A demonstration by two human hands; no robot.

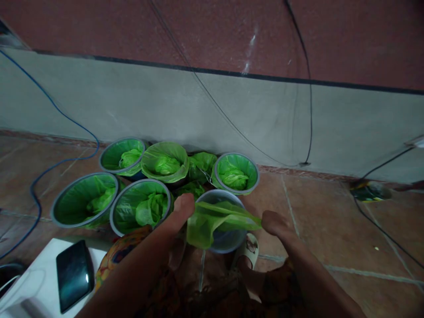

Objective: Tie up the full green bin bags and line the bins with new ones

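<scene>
A thin green plastic bag (pixel 202 227) is stretched between my two hands. My left hand (pixel 184 206) is closed on its left edge, and my right hand (pixel 273 222) grips the right end. Below the bag, between my feet, stands a round grey bin (pixel 228 242) without a liner on its rim. The bag hangs over the bin's mouth and hides part of the inside. Close by my left hand is a bin lined with green plastic (pixel 121 210), and behind the unlined one stands another lined bin (pixel 220 176).
More green-lined bins (pixel 59 205) stand by the wall on the left. Loose green bags (pixel 202 165) lie among them. A phone (pixel 74 274) rests on a white surface (pixel 36 282) at lower left. A blue cable (pixel 53 165) and black cords (pixel 309 119) cross the wall and floor.
</scene>
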